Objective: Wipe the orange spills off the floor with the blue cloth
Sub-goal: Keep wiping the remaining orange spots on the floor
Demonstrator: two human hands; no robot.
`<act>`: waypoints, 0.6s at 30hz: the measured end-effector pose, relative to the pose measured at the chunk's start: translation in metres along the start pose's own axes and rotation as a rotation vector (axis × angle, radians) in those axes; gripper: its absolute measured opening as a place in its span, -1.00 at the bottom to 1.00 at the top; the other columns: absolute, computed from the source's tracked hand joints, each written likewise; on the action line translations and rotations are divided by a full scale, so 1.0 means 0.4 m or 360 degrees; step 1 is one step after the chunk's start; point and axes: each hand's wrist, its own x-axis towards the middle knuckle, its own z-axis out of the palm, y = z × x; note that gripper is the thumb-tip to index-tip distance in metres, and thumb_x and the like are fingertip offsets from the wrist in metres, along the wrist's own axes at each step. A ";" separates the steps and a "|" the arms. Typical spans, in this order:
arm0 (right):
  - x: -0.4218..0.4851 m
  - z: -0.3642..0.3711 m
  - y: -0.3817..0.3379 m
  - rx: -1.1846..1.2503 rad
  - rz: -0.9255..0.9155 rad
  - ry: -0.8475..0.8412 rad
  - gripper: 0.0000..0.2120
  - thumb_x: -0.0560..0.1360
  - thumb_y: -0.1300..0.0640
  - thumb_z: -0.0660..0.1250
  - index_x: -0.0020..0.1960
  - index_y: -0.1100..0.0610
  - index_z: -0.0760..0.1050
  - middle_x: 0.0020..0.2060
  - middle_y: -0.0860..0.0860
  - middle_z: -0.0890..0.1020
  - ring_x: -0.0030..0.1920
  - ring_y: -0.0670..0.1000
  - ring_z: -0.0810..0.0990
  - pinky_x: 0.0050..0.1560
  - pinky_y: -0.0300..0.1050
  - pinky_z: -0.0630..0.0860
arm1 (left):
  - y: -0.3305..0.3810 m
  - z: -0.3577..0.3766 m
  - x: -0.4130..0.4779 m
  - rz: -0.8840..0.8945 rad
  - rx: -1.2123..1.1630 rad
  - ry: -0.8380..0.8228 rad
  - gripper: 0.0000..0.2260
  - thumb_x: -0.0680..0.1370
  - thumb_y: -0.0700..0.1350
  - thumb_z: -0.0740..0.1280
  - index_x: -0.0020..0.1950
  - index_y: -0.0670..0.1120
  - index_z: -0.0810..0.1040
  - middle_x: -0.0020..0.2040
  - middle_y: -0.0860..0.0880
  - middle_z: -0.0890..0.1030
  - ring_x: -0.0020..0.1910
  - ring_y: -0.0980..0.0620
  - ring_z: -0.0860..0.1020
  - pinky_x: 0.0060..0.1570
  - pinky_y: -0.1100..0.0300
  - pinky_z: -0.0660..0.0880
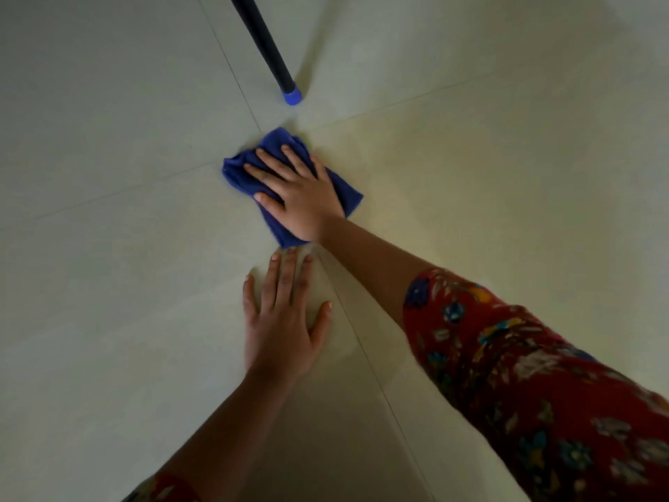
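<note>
Blue cloth (278, 141) lies crumpled on the tiled floor (108, 320), near the blue tip (292, 96) of the black pole (259, 34), on our side of it. Our right hand (302, 199) presses flat on the cloth, fingers spread and straight. Our left hand (280, 335) rests flat on the floor, farther from that tip, fingers loosely spread.

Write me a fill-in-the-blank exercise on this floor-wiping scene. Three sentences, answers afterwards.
1. The right hand presses the blue cloth flat onto the ____.
2. The left hand rests with its fingers straight, holding ____.
3. Beyond the cloth, the black pole ends in a cap coloured ____.

Missing words: floor; nothing; blue.
</note>
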 end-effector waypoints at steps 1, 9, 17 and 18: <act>-0.005 -0.009 0.052 0.0002 0.0068 0.0051 -0.49 0.57 -0.25 -0.03 0.50 -0.21 0.21 0.52 -0.18 0.23 0.55 0.04 0.11 0.47 0.12 0.02 | 0.002 0.002 0.002 -0.0003 -0.0014 0.0002 -0.39 0.59 0.22 0.01 0.59 0.00 0.02 0.60 -0.03 0.01 0.57 -0.03 -0.02 0.47 -0.19 0.03; -0.147 -0.136 0.534 0.0101 0.1264 0.0072 -0.46 0.62 -0.25 -0.08 0.57 -0.19 -0.07 0.58 -0.14 -0.05 0.57 0.06 -0.13 0.52 0.21 -0.15 | -0.002 0.005 0.000 0.0024 -0.0001 0.0029 -0.38 0.59 0.21 0.01 0.59 -0.02 0.02 0.60 -0.04 -0.02 0.57 -0.05 -0.02 0.48 -0.19 0.00; -0.472 -0.047 0.294 0.0012 0.1345 0.0214 -0.46 0.61 -0.25 -0.09 0.56 -0.19 -0.01 0.58 -0.11 0.03 0.57 0.09 -0.07 0.52 0.20 -0.10 | 0.002 0.005 0.002 0.0044 0.0019 0.0036 -0.38 0.60 0.20 0.00 0.59 -0.03 0.00 0.60 -0.06 -0.03 0.57 -0.06 -0.05 0.48 -0.20 -0.05; -0.500 -0.031 0.244 -0.0023 0.1328 0.0241 -0.44 0.59 -0.26 -0.11 0.56 -0.17 0.02 0.57 -0.10 0.06 0.57 0.11 -0.05 0.51 0.20 -0.08 | 0.002 0.006 0.001 0.0043 0.0028 0.0042 -0.39 0.60 0.20 0.00 0.59 -0.03 0.00 0.60 -0.07 -0.03 0.57 -0.06 -0.05 0.48 -0.20 -0.06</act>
